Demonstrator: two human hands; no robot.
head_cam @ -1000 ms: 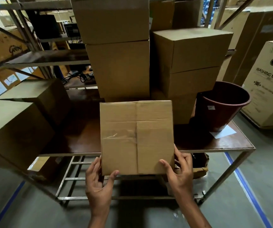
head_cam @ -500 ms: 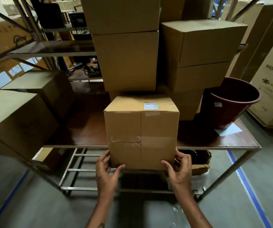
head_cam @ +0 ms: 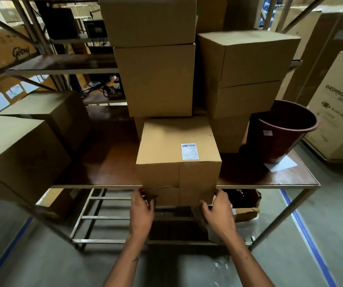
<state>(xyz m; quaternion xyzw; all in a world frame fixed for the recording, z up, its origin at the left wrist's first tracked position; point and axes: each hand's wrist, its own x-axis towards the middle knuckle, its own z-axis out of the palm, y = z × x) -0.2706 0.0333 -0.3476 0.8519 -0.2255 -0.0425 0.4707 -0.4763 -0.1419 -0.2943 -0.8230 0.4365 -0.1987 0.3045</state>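
A brown cardboard box point(head_cam: 176, 160) with a white barcode label point(head_cam: 189, 151) on its top sits over the front edge of the brown table point(head_cam: 269, 181). My left hand point(head_cam: 142, 208) grips its lower left corner, thumb on the front face. My right hand point(head_cam: 218, 210) grips the lower right corner, fingers curled under the bottom edge. The box's far side is close to the stacked boxes point(head_cam: 158, 79) behind it; I cannot tell whether they touch.
A second stack of boxes point(head_cam: 247, 73) stands at the back right, beside a dark red bucket point(head_cam: 280, 131) and a paper sheet point(head_cam: 281, 165). Two boxes point(head_cam: 19, 152) fill the left side. A washing machine carton point(head_cam: 340, 108) stands on the floor at the right. Blue floor lines run on both sides.
The box has tipped from showing its taped face to showing its labelled top, and has moved forward over the table. Both hands have slid down to its lower corners.
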